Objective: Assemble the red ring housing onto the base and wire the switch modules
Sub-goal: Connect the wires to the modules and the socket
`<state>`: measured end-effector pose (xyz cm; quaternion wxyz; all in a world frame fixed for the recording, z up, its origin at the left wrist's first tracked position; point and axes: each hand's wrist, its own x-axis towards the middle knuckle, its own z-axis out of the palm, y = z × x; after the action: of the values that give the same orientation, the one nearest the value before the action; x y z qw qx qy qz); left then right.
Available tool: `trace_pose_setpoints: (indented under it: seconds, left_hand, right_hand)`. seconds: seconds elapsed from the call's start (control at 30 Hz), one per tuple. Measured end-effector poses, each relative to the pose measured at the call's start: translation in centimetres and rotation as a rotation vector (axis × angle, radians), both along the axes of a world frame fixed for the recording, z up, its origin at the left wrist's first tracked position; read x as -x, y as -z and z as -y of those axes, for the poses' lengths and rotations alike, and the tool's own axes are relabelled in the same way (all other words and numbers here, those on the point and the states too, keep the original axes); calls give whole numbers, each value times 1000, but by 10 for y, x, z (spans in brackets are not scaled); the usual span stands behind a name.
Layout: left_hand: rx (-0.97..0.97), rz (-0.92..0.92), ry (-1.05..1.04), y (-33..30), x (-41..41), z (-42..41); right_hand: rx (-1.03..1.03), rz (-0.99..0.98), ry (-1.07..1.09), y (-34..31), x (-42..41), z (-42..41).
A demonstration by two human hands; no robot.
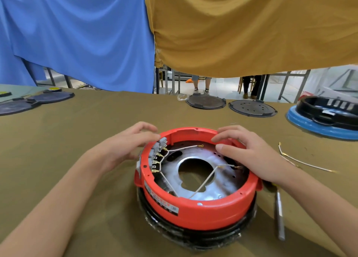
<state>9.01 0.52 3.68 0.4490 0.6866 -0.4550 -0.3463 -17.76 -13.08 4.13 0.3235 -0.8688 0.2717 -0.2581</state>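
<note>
The red ring housing [201,212] sits on a black base [193,235] in the middle of the table. Inside it lies a silver metal plate [193,158] with a round hole. Grey switch modules [157,150] line the ring's inner left wall, and white wires [201,181] with gold terminals run from them across the plate. My left hand [126,146] rests on the ring's far-left rim beside the switches, fingers lightly bent. My right hand [248,152] lies over the ring's right rim, fingers spread toward the far edge, thumb pointing inward.
A loose white wire [302,161] lies on the olive cloth at the right. A metal tool [280,216] lies beside the base. Dark round lids [206,102] [251,107] sit at the far edge, a blue-and-black unit [325,121] far right, more dark discs [38,100] far left.
</note>
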Motion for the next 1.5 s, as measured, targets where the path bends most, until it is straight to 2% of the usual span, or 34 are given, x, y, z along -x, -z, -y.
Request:
trace_pose_setpoints:
  seconds: [0.1, 0.23, 0.33, 0.4, 0.5, 0.53, 0.63, 0.83, 0.93, 1.03, 1.17, 1.33, 1.5]
  left_hand:
    - [-66, -6, 65, 3, 1, -13]
    - [20, 64, -3, -7, 7, 8]
    - [45, 65, 59, -12, 9, 31]
    - [83, 12, 49, -11, 14, 45]
    - [177, -203, -60, -3, 14, 49]
    - [168, -208, -75, 1, 11, 45]
    - [56, -119, 40, 9, 2, 30]
    - [133, -215, 181, 13, 7, 33]
    - [140, -228, 205, 16, 13, 38]
    - [133, -94, 214, 9, 13, 36]
    - [74, 148, 242, -5, 16, 24]
    - [32, 549, 247, -8, 38, 28]
    - [36, 690, 261, -12, 41, 29]
  right_hand:
    - [-66, 42, 8, -4, -1, 0]
    - [-103, 78, 39, -8, 2, 0]
    - [-61, 87, 133, -6, 3, 7]
    - [-84, 99, 152, -3, 5, 11]
    - [-106, 61, 110, 3, 7, 14]
    - [-135, 47, 79, 4, 7, 15]
    - [-204, 13, 34, 6, 7, 15]
    - [-88, 62, 73, 0, 10, 18]
    - [-102, -51, 43, -1, 11, 18]
    - [-157, -157, -55, -5, 13, 16]
    - [-103, -164, -15, -12, 9, 14]
    - [-47, -240, -50, -9, 1, 6]
    - [-68, -160, -32, -5, -1, 2]
